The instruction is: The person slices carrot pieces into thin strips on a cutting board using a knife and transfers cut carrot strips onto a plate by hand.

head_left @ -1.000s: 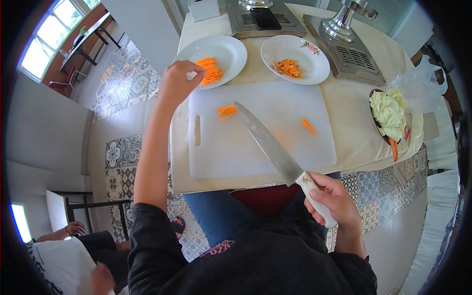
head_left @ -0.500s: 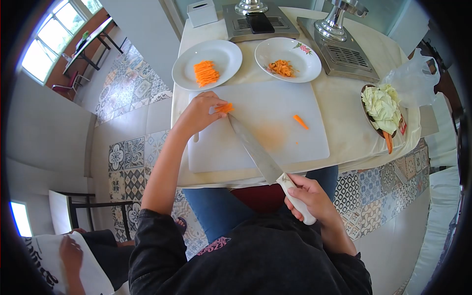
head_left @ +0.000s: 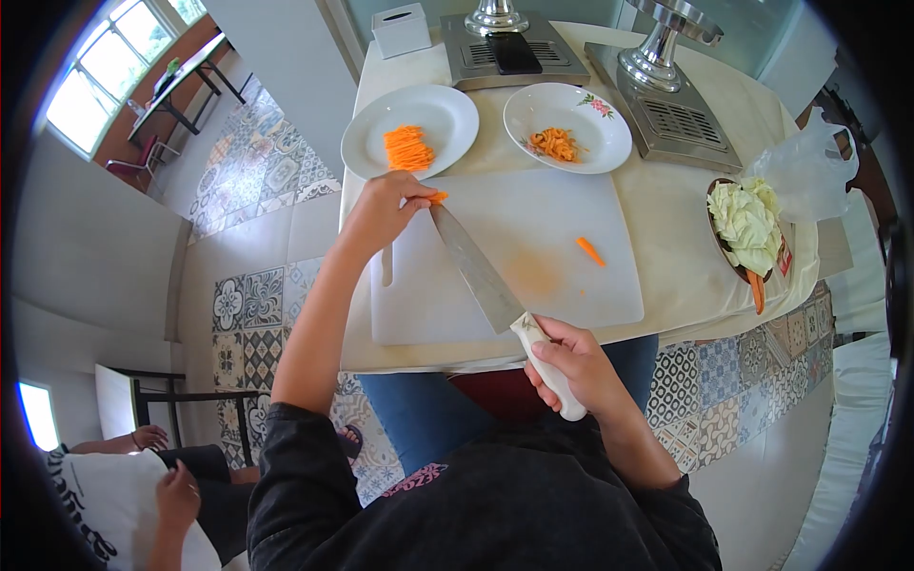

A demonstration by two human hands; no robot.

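Observation:
My left hand [head_left: 388, 207] is closed around a small bunch of carrot strips [head_left: 437, 198] at the upper left of the white cutting board [head_left: 457, 305]. In my right hand [head_left: 571, 362] is the white handle of a large kitchen knife [head_left: 479, 278]. Its blade slants up and left across the board, the tip close beside my left fingers. A single carrot piece [head_left: 590, 251] lies on the board's right side. Just beyond the board, a white plate [head_left: 457, 119] bears a neat pile of carrot strips [head_left: 407, 149].
A flowered plate [head_left: 595, 143] holds carrot shavings [head_left: 556, 145]. At the right are a bowl of cabbage [head_left: 745, 224] and a plastic bag [head_left: 807, 171]. Two metal stands [head_left: 676, 114], a phone [head_left: 512, 53] and a tissue box [head_left: 400, 31] line the back. Another person [head_left: 143, 504] sits at lower left.
My left hand has moved slightly up toward the white plate with the carrot strips. The knife has shifted left and up with my right hand. The other person's hands have moved.

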